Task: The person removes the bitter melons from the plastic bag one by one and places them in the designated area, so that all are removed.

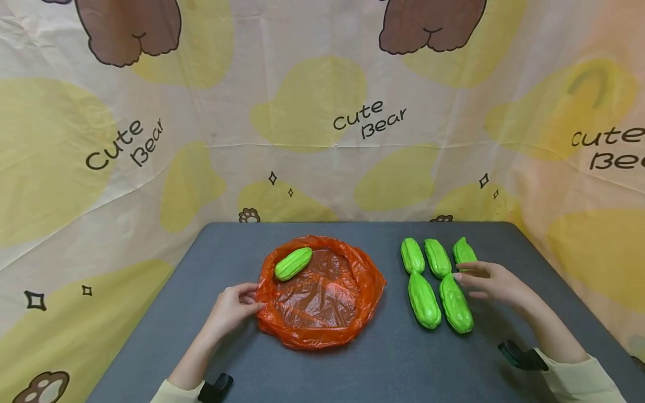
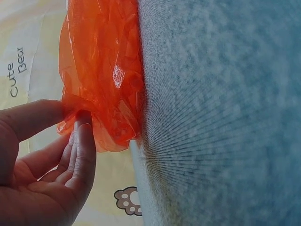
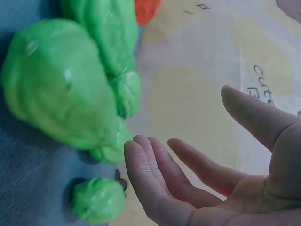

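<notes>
A red-orange plastic bag (image 1: pixel 322 340) stands with its mouth spread wide and its rim rolled out. Inside, near the far left of the mouth, lies one green ridged gourd (image 1: pixel 294 264). My left hand (image 1: pixel 234 308) pinches the bag's left edge between thumb and fingers, as the left wrist view shows on the bag's side (image 2: pixel 106 56). On the right lie more such gourds, three in a back row and two in front. My right hand (image 1: pixel 496 286), fingers apart and holding nothing, hovers over the back right gourd (image 1: pixel 464 251), beside the front right gourd (image 1: pixel 456 305).
The front left gourd (image 1: pixel 424 300) touches the back left gourd (image 1: pixel 412 254) end to end, with the back middle gourd (image 1: pixel 437 257) alongside. All rest on a dark grey table (image 1: pixel 342 380). A printed cloth (image 1: pixel 312 168) hangs behind the table. Dark straps (image 1: pixel 521 356) sit at both wrists.
</notes>
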`<control>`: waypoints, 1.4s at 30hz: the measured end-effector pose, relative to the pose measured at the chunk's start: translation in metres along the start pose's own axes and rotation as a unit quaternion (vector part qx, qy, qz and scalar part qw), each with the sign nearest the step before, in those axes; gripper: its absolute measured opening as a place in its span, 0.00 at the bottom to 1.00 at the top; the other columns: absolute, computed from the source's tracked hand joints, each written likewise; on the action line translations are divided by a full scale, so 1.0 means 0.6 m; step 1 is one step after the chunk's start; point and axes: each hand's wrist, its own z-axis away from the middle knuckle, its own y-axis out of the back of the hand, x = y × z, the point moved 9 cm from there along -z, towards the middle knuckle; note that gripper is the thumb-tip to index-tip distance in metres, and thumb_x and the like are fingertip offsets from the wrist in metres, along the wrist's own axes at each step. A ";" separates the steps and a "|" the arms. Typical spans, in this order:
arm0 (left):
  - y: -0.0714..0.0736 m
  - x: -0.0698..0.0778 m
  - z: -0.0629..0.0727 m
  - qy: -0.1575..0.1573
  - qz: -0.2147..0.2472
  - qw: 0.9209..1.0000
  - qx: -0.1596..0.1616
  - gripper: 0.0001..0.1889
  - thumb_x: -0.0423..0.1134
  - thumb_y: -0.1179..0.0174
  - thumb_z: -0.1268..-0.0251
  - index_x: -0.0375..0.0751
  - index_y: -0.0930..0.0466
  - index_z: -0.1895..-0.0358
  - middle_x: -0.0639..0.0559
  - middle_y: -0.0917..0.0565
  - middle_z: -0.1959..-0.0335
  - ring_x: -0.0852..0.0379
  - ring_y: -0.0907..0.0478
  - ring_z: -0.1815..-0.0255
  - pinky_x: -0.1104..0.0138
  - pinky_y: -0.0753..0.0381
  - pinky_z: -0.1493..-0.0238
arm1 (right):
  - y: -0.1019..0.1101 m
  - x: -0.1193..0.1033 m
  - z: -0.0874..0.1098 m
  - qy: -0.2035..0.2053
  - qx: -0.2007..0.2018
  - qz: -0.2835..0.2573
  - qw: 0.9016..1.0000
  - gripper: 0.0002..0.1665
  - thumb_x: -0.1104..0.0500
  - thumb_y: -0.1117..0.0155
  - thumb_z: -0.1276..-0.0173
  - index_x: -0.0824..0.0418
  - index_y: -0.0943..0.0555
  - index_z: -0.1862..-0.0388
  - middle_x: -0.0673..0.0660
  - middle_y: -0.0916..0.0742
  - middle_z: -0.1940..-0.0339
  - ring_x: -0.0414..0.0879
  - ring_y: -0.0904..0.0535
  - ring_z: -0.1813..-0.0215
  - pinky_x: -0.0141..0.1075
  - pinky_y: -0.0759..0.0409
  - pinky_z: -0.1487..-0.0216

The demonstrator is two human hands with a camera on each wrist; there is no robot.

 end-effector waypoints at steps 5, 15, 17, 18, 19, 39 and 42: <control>0.001 0.001 -0.001 0.002 -0.006 1.000 0.007 0.24 0.35 0.30 0.49 0.30 0.21 0.47 0.46 0.16 0.63 0.59 0.20 0.67 0.71 0.23 0.68 | -0.005 -0.026 0.001 0.016 0.010 0.012 1.000 0.41 0.45 0.45 0.29 0.72 0.41 0.29 0.75 0.32 0.34 0.64 0.28 0.37 0.46 0.21 0.47; 0.002 0.003 -0.005 0.005 -0.011 1.000 0.017 0.24 0.34 0.30 0.49 0.29 0.22 0.47 0.45 0.15 0.62 0.59 0.20 0.68 0.70 0.23 0.69 | -0.017 -0.083 0.006 0.064 0.006 0.000 0.998 0.36 0.48 0.43 0.30 0.68 0.36 0.31 0.71 0.28 0.35 0.60 0.24 0.40 0.44 0.21 0.48; 0.002 0.003 -0.005 0.005 -0.011 1.000 0.017 0.24 0.34 0.30 0.49 0.29 0.22 0.47 0.45 0.15 0.62 0.59 0.20 0.68 0.71 0.23 0.69 | -0.019 -0.090 0.004 0.067 0.007 -0.001 0.998 0.36 0.48 0.42 0.31 0.67 0.35 0.32 0.70 0.27 0.36 0.58 0.23 0.41 0.44 0.21 0.48; 0.003 0.003 -0.005 0.005 -0.011 1.000 0.017 0.24 0.34 0.30 0.49 0.29 0.22 0.47 0.45 0.15 0.62 0.59 0.20 0.68 0.71 0.23 0.69 | -0.021 -0.094 0.002 0.068 0.006 -0.002 0.998 0.36 0.48 0.42 0.31 0.67 0.35 0.32 0.69 0.27 0.36 0.58 0.24 0.41 0.44 0.21 0.47; 0.003 0.003 -0.006 0.005 -0.011 1.000 0.017 0.24 0.34 0.30 0.49 0.29 0.22 0.47 0.45 0.15 0.63 0.59 0.20 0.68 0.71 0.23 0.69 | -0.023 -0.097 0.001 0.067 0.007 -0.001 0.998 0.36 0.47 0.42 0.31 0.66 0.35 0.32 0.69 0.26 0.37 0.58 0.24 0.41 0.44 0.21 0.47; 0.004 0.000 -0.008 0.002 -0.009 1.000 0.022 0.23 0.36 0.30 0.48 0.33 0.22 0.48 0.45 0.16 0.61 0.57 0.19 0.66 0.72 0.21 0.68 | -0.091 -0.176 -0.067 0.105 -0.037 -0.038 0.993 0.36 0.46 0.40 0.33 0.64 0.32 0.33 0.67 0.25 0.36 0.58 0.25 0.39 0.48 0.22 0.46; 0.004 0.000 -0.008 0.002 -0.007 1.000 0.022 0.22 0.36 0.31 0.47 0.33 0.22 0.48 0.45 0.16 0.61 0.57 0.19 0.66 0.72 0.21 0.67 | -0.101 -0.186 -0.079 0.107 -0.043 -0.038 0.993 0.36 0.45 0.40 0.33 0.64 0.32 0.33 0.67 0.25 0.36 0.58 0.25 0.39 0.46 0.22 0.46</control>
